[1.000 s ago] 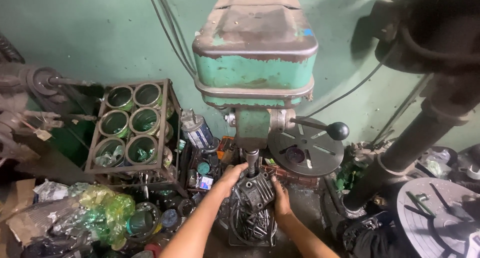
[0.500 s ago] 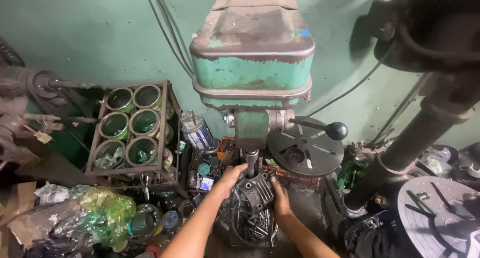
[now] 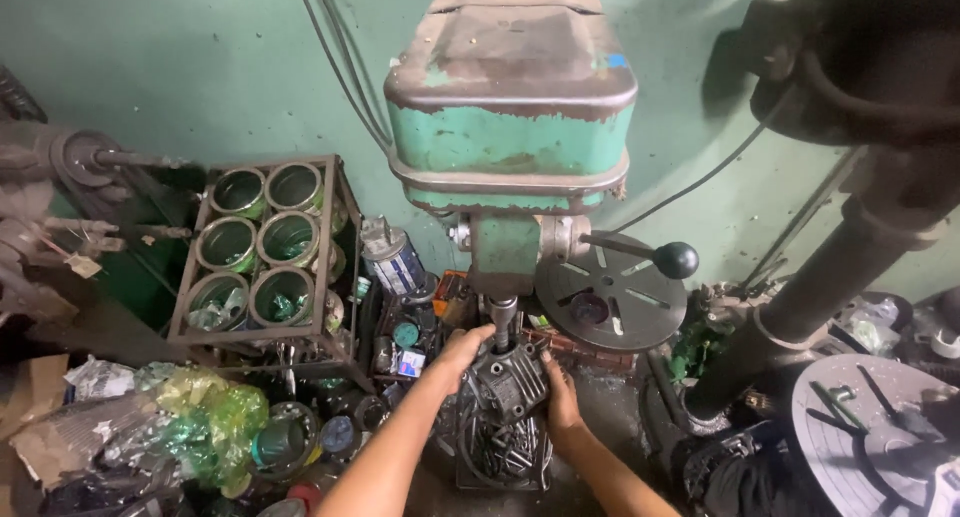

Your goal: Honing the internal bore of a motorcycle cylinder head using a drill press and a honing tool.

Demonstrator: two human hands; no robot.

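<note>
A: Biggest thing in view: green drill press, chipped paint, spindle and chuck pointing straight down. Feed handle with black knob sticks out to the right, slotted round table swung just beside it.

B: Workpiece?

A: Grey ribbed metal casting, right under the chuck, sitting over a tray of loose bolts. No clamp or vise visible, hands only.

B: Grip?

A: Left hand wraps the casting's upper left edge, fingers curled tight on it, thumb close to the chuck. Right hand clamps the right side, fingers folded under, so I can't tell how far they reach.

B: Risk?

A: My read: if the bit grabs, a hand-held casting spins or kicks, and the left thumb is nearest the chuck. Loose bolts below make poor footing, so it could rock.

B: Room to move?

A: Tight. Left: wire crate of green-lined cans and crumpled plastic bags, near the left forearm. Right: dark column and second round plate, well apart. Open room is only back toward the person.
</note>
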